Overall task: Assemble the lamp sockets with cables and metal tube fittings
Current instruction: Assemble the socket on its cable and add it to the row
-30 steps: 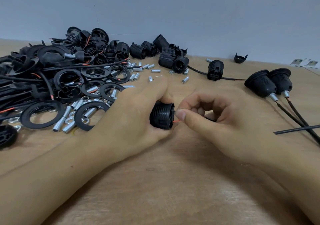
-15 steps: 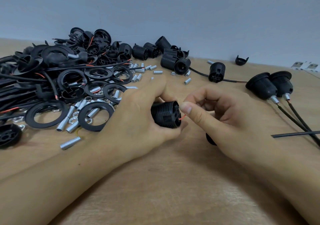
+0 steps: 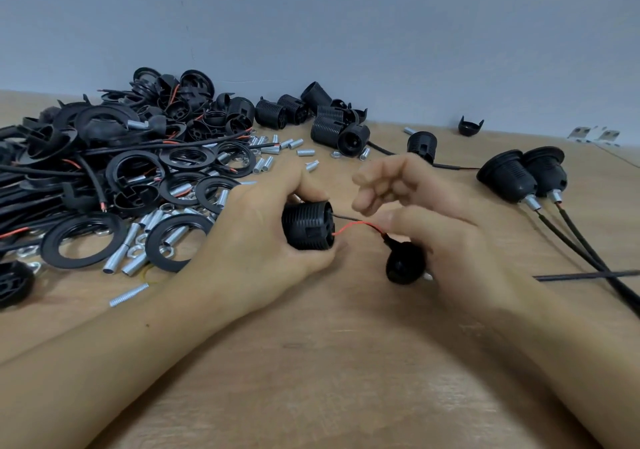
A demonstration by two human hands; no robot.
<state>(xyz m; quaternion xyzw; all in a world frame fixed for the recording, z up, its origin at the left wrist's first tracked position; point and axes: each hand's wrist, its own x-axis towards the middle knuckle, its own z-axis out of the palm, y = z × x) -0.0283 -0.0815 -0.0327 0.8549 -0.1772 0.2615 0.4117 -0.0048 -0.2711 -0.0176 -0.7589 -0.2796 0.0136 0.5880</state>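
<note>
My left hand (image 3: 256, 237) grips a black threaded socket body (image 3: 306, 225) lying on its side just above the wooden table (image 3: 346, 362). A red wire (image 3: 353, 225) and a black wire (image 3: 341, 216) run from its right end to a black socket cap (image 3: 405, 265). My right hand (image 3: 450, 227) is over that cap with its thumb by the wires. Its upper fingers are lifted, curled and blurred. Its lower fingers, hidden behind the cap, seem to hold it. The cap's black cable (image 3: 588, 275) trails off to the right.
At the left lies a heap of black rings (image 3: 83, 240), cables and socket parts, with several short metal tubes (image 3: 128, 244). Loose socket bodies (image 3: 332, 126) lie at the back. Two assembled sockets (image 3: 509, 178) with cables rest at the right.
My right hand has let go of the wire end at the socket and drawn back to the right. The red and black wires and the cap now show between the hands.
</note>
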